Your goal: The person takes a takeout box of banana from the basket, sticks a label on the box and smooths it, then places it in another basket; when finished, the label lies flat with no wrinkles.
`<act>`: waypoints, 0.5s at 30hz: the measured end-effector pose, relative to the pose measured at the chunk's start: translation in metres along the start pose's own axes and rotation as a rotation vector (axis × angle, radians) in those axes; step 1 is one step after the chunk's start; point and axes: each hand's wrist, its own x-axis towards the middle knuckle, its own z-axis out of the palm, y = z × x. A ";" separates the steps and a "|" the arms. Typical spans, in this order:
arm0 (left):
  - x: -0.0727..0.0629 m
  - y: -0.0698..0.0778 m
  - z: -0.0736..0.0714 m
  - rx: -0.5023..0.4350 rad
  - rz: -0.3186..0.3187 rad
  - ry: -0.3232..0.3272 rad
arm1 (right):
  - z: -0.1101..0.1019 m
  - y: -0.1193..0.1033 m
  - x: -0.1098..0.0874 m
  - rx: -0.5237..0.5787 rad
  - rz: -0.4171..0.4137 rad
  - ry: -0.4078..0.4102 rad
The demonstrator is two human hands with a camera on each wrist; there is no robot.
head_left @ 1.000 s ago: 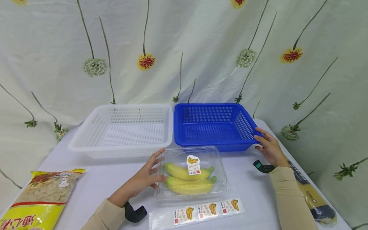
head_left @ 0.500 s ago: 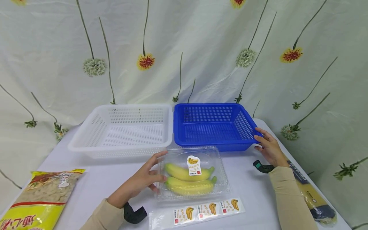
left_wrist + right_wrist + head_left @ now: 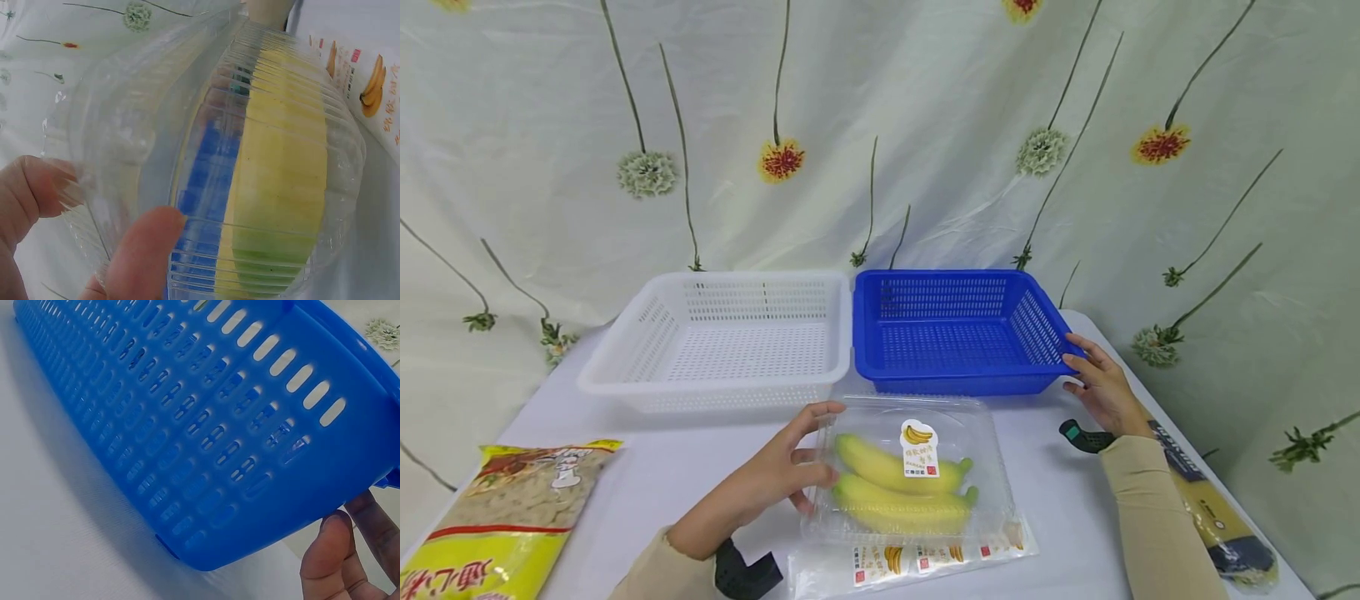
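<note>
My left hand (image 3: 775,467) grips the left side of a clear plastic clamshell box (image 3: 992,467), thumb in front and fingers spread along its far edge. Two yellow bananas (image 3: 898,504) with green tips lie inside, and a banana label (image 3: 920,450) is stuck on the lid. In the left wrist view the thumb presses the ribbed clear wall beside a banana (image 3: 281,162). At the right, my right hand (image 3: 1105,383) touches the front corner of the blue basket (image 3: 962,383), its fingers loosely bent. The right wrist view has the thumb (image 3: 331,544) right at the basket's end wall.
A white basket (image 3: 715,390) stands left of the blue one. A strip of banana stickers (image 3: 880,571) lies partly under the box in the head view. A yellow food bag (image 3: 512,533) is at the left, a dark and gold packet (image 3: 1217,517) at the right edge.
The box with the bananas has moved toward me and slightly right, now overlapping the sticker strip, with my left hand following. My right hand has stayed at the basket corner.
</note>
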 end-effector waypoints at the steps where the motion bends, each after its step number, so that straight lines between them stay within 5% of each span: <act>1: -0.002 0.003 0.001 0.001 0.003 -0.001 | 0.000 0.000 0.000 0.002 -0.001 -0.001; 15: -0.001 0.042 0.000 0.027 0.082 -0.034 | 0.000 0.002 -0.001 0.024 -0.016 0.002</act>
